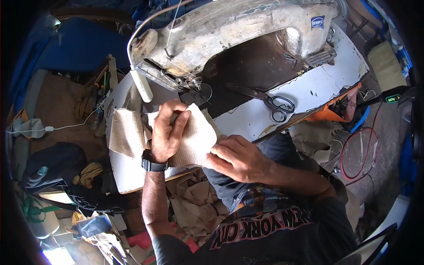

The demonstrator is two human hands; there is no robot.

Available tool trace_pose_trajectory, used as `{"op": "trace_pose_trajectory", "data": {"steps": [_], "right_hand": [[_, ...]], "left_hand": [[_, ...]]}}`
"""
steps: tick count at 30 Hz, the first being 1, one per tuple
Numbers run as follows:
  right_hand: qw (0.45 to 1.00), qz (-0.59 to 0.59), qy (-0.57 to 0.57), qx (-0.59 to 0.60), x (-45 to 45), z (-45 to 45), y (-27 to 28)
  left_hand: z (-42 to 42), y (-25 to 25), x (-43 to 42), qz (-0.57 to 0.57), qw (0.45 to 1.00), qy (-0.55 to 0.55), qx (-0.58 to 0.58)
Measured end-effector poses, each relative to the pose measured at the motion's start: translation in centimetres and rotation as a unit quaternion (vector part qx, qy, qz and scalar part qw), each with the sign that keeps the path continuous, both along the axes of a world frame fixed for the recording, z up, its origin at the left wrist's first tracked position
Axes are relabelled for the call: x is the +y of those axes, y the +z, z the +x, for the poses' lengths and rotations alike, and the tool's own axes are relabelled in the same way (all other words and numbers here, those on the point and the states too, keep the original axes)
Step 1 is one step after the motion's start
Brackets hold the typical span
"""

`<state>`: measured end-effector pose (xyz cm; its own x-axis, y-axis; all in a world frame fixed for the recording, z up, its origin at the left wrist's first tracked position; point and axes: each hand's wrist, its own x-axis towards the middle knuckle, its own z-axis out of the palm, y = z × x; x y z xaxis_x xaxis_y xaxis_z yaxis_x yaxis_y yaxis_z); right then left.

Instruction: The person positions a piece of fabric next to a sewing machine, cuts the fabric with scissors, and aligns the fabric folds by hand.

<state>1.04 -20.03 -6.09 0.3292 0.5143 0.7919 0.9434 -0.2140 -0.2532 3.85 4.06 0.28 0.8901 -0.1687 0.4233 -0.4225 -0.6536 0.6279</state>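
A piece of beige woven fabric [196,137] lies between my hands at the front edge of the white sewing table [247,120]. My left hand [168,132], with a black watch on the wrist, has its fingers bent and pressed together on the fabric's left part. My right hand [236,157] pinches the fabric's right edge. More beige fabric [126,132] spreads out left of my left hand. Just beyond the hands is the needle end of a worn sewing machine [221,37]. Black-handled scissors [269,102] rest on the table, right of the needle area.
A white tube lamp [142,86] hangs beside the machine head. An orange pouch [333,108] is fixed at the table's right edge. Fabric scraps [194,203] lie below the table. Dark cloths [55,165] are piled at the left. A red cable [360,152] loops on the floor.
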Motion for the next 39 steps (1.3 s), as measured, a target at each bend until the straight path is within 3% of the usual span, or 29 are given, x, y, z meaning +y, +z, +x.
{"op": "trace_pose_trajectory", "data": {"steps": [2, 4, 7, 8, 11, 12, 17, 19, 22, 25, 29, 31, 39], "right_hand": [[0.999, 0.04, 0.003, 0.001, 0.2, -0.2, 0.3], [0.998, 0.047, 0.035, 0.009, 0.2, -0.2, 0.3], [0.999, 0.026, 0.038, 0.027, 0.3, 0.0, -0.5], [0.999, 0.013, 0.034, 0.028, 0.2, 0.1, -0.6], [0.997, -0.009, 0.024, 0.071, -0.3, 0.4, -1.0], [0.994, -0.042, 0.024, 0.096, -0.6, 0.6, -0.9], [0.982, 0.05, 0.025, 0.179, -0.6, 2.3, -0.7], [0.985, -0.036, -0.005, 0.171, -1.1, 4.1, 0.6], [0.979, -0.15, 0.067, 0.119, 0.4, 6.0, 0.4], [0.978, -0.196, 0.062, 0.014, 1.7, 6.5, 0.1], [0.963, -0.264, -0.009, 0.061, 0.8, 5.5, 0.3], [0.963, -0.263, -0.041, 0.045, 0.3, 5.0, 0.8], [0.968, -0.236, -0.021, 0.086, -0.7, 5.0, 0.2]], "left_hand": [[-0.3, 0.1, 0.1, -0.083, 0.996, -0.009, 0.019], [-0.2, 0.2, 0.6, -0.079, 0.994, -0.014, 0.076], [0.3, 1.2, -0.1, 0.123, 0.988, 0.042, 0.083], [0.7, 1.9, -0.7, 0.13, 0.976, 0.036, 0.17], [0.7, 1.2, -0.8, 0.236, 0.962, 0.025, 0.135], [0.6, 1.4, -0.9, 0.234, 0.962, 0.031, 0.136], [-1.6, 5.0, -1.1, 0.235, 0.969, -0.013, 0.079], [-2.5, 5.1, -0.8, 0.214, 0.973, -0.012, 0.084], [-2.9, 3.8, 0.3, 0.13, 0.988, 0.008, 0.08], [-3.2, 3.2, -0.1, 0.167, 0.986, 0.006, 0.026], [-3.4, 3.2, -1.9, 0.205, 0.978, 0.019, 0.006], [-3.0, 1.8, -1.4, 0.244, 0.964, 0.034, 0.1], [-2.2, 1.0, -2.7, 0.19, 0.978, 0.037, 0.08]]}}
